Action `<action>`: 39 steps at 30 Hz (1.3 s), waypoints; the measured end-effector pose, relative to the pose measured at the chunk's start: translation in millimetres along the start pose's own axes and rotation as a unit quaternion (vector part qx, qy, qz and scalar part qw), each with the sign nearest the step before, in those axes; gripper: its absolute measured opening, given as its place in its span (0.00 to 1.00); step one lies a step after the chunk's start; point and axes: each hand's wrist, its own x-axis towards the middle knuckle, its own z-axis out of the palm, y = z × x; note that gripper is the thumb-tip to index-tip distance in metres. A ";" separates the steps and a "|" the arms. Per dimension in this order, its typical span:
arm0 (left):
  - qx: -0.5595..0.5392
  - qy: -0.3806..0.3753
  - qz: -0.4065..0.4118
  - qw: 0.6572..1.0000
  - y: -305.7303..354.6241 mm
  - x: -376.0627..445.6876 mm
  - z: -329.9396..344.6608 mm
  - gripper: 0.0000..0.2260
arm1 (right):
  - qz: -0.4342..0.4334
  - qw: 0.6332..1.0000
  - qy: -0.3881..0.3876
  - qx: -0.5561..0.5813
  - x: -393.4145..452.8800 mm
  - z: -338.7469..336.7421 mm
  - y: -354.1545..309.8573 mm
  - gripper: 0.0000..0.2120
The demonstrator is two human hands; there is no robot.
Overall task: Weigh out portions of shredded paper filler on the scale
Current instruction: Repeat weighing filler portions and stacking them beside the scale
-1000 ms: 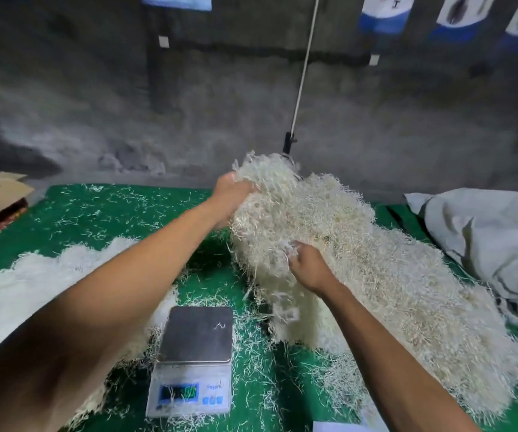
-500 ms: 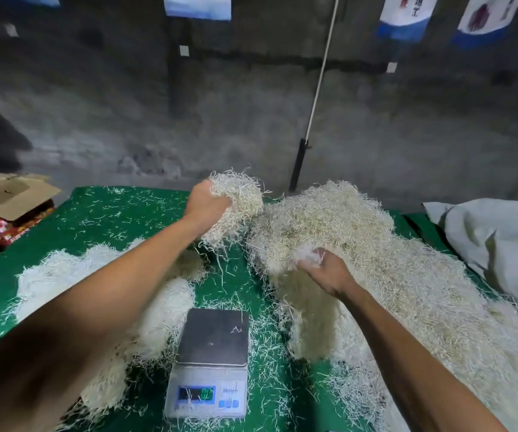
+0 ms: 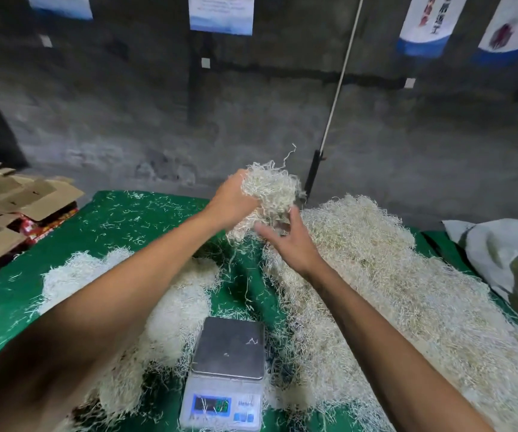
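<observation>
Head view: pale, tangled paper clump (image 3: 268, 191).

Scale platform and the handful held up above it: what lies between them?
In the head view, only green cloth strewn with loose shreds lies between the scale and the handful; the platform is nearly bare.
</observation>
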 end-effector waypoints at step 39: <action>-0.095 -0.060 -0.429 0.896 -232.4 -144.5 83.9 0.42 | 0.311 0.931 -0.186 -0.047 -63.2 108.8 139.9 0.54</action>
